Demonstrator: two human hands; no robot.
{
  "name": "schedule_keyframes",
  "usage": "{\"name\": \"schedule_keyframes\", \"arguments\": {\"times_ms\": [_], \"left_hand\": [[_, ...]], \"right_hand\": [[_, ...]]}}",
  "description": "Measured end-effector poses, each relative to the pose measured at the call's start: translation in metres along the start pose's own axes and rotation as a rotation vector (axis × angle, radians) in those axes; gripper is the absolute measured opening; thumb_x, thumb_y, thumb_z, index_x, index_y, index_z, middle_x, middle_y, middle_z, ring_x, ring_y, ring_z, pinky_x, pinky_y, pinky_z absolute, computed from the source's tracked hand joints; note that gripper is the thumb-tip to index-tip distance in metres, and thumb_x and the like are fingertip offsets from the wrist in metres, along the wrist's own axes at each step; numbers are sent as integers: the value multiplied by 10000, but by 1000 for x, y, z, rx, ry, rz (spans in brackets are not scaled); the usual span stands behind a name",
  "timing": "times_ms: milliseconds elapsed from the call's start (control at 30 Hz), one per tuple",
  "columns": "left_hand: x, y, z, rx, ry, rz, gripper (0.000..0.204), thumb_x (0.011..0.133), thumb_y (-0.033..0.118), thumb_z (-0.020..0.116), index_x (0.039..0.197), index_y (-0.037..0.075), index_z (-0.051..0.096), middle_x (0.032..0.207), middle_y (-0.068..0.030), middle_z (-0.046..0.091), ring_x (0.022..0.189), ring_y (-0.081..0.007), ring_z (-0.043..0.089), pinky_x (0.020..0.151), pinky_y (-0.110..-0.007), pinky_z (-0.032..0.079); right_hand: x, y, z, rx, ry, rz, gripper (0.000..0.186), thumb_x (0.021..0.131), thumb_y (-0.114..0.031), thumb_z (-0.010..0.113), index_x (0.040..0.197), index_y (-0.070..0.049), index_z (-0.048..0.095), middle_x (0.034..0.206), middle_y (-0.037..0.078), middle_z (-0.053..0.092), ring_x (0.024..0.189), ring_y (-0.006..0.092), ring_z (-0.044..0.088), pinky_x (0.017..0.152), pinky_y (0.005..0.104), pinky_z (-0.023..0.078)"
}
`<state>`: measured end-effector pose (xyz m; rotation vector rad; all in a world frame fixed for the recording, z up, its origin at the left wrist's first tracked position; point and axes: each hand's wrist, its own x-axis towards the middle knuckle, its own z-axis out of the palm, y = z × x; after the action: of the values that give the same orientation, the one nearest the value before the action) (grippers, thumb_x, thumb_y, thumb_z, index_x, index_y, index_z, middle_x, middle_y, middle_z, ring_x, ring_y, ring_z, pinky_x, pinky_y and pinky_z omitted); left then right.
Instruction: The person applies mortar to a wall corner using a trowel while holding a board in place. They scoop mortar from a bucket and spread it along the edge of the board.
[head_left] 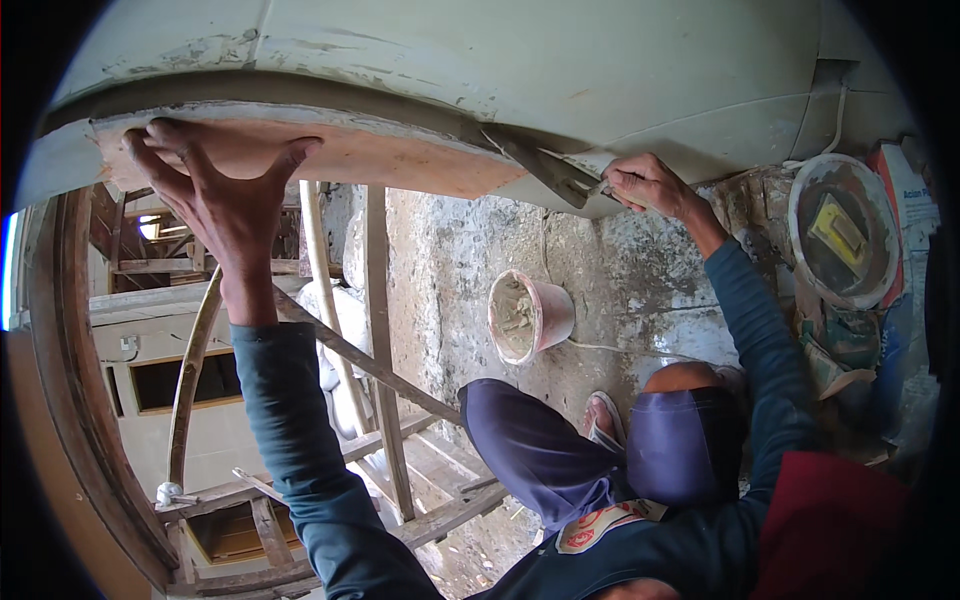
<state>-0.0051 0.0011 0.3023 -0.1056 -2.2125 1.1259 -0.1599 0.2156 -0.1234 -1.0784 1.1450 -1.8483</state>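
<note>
A person's two bare hands worked along a pale panelled wall (640,70) with a plank and trowel.
The left hand (225,215) was spread, fingertips against the wooden plank (400,160), which lay along a strip of grey mortar (290,90). The right hand (650,187) gripped the handle of a metal trowel (545,170), its blade at the plank's right end. A mortar bucket (553,310) stood below.

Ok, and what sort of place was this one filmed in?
Probably a building or renovation site: there is a long-bladed trowel in use, a bucket with greyish paste inside, and rough timber framework at the left.
</note>
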Motion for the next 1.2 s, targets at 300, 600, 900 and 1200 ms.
{"name": "schedule_keyframes", "arguments": {"times_ms": [300, 600, 900, 1200], "left_hand": [[-1, 1, -4, 6, -45, -58, 1478, 520, 670, 901, 1605, 83, 87, 1580, -312, -20, 1455, -534, 132, 1044, -671, 422], [-1, 2, -3, -17, -40, -49, 1483, 529, 668, 900, 1611, 113, 52, 1583, -306, -23, 1441, -553, 170, 1046, -671, 421], [-2, -1, -1, -9, -26, -53, 1484, 540, 695, 882, 1612, 113, 37, 1588, -326, 25, 1462, -552, 128, 1102, -667, 342], [-3, 5, -5, 41, -40, -63, 1468, 546, 714, 867, 1599, 52, 86, 1584, -336, 17, 1461, -545, 140, 1066, -648, 419]], "right_hand": [[-17, -30, 16, 54, -8, -58, 480, 1033, -453, 523, 768, -53, 557, 594, 8, 502, 492, 71, 449, 448, 265, 356], [9, -51, 18, -55, -48, -69, 494, 1041, -451, 500, 786, -32, 561, 583, -11, 474, 480, 65, 425, 455, 260, 356], [7, -58, 18, 11, -12, -130, 487, 1056, -437, 476, 786, -37, 542, 589, -1, 479, 472, 70, 412, 459, 275, 342], [4, -77, 34, -101, -65, -139, 473, 1046, -415, 480, 738, -60, 528, 561, -6, 487, 463, 69, 442, 434, 279, 364]]}}
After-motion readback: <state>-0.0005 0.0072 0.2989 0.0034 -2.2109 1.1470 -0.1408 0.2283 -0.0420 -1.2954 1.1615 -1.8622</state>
